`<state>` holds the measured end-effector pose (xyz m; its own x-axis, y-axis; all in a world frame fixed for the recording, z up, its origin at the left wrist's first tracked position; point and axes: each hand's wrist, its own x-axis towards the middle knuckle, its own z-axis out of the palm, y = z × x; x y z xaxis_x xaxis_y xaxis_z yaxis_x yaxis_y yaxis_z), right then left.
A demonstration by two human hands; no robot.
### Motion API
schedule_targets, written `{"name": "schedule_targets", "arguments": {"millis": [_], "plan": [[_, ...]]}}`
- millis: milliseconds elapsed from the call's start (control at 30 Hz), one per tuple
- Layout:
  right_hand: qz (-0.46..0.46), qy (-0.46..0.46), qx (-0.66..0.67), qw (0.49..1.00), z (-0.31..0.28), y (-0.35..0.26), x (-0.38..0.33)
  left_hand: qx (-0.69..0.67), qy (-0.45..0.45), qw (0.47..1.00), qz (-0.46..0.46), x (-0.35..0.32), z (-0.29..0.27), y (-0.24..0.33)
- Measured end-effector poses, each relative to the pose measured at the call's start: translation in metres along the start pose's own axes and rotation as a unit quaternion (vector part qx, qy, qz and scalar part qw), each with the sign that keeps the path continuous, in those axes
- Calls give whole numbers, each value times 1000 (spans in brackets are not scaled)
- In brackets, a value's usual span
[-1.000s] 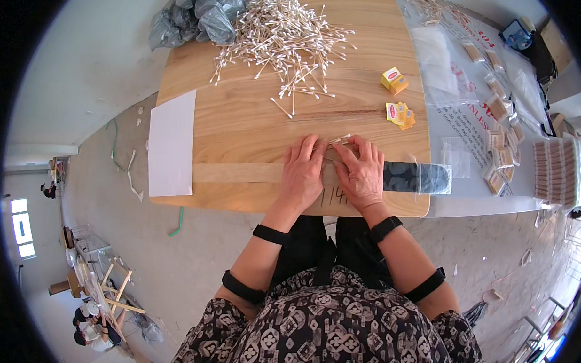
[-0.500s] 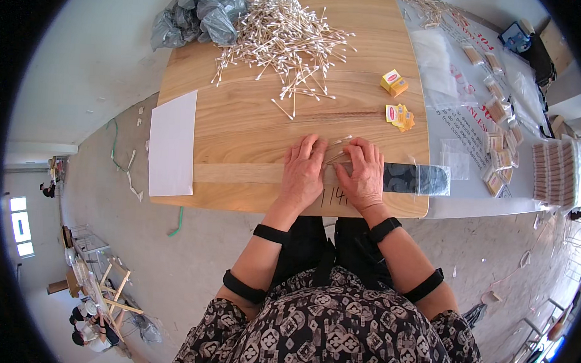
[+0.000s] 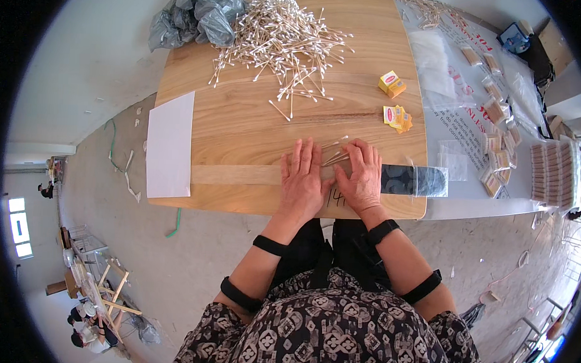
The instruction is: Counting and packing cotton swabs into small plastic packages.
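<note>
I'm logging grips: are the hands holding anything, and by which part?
The left hand looks open, palm down; cotton swabs lie beside the right hand, but whether it grips them cannot be told.

So the outfit's basically a loose black fabric top (image 3: 336, 340) covered in a busy cream-and-grey print, flower medallions mixed with blocky squarish shapes. Its wide sleeves (image 3: 454, 337) have the same pattern and stop around the elbows. Below that, plain black trousers (image 3: 304, 246). Then there are four flat matte black bands, two per arm: a lower pair (image 3: 383, 231) just above the wrists, an upper pair (image 3: 240, 295) near the elbows. Bare left hand (image 3: 300, 185), bare right hand (image 3: 362, 181).
</note>
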<state>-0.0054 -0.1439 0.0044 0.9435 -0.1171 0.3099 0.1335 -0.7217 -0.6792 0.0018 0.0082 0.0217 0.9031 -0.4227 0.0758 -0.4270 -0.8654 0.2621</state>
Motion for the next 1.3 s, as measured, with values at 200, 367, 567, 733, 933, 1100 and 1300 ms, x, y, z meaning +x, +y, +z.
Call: {"name": "schedule_targets", "arguments": {"millis": [200, 367, 567, 733, 933, 1100, 1300], "plan": [[-10, -9, -37, 999, -1, -4, 1, -48, -20, 999, 14, 7, -2, -5], [-47, -19, -68, 996, 0, -1, -1, -77, -18, 994, 73, 12, -2, -25], [-27, -36, -48, 998, -4, -2, 1, -131, 109, 981, -91, 73, -21, -81], [-17, -41, -46, 998, -4, -2, 1, -67, 2, 946, -318, 118, -40, -74], [-20, -41, -37, 998, -5, -3, 1, -14, -9, 949, -314, 119, -30, -72], [-23, -40, -35, 998, -5, -1, 1, -68, -63, 967, -237, 93, -30, -84], [-19, -23, -19, 999, -3, -1, 2, -126, -28, 981, -144, 79, -17, -57]]}}
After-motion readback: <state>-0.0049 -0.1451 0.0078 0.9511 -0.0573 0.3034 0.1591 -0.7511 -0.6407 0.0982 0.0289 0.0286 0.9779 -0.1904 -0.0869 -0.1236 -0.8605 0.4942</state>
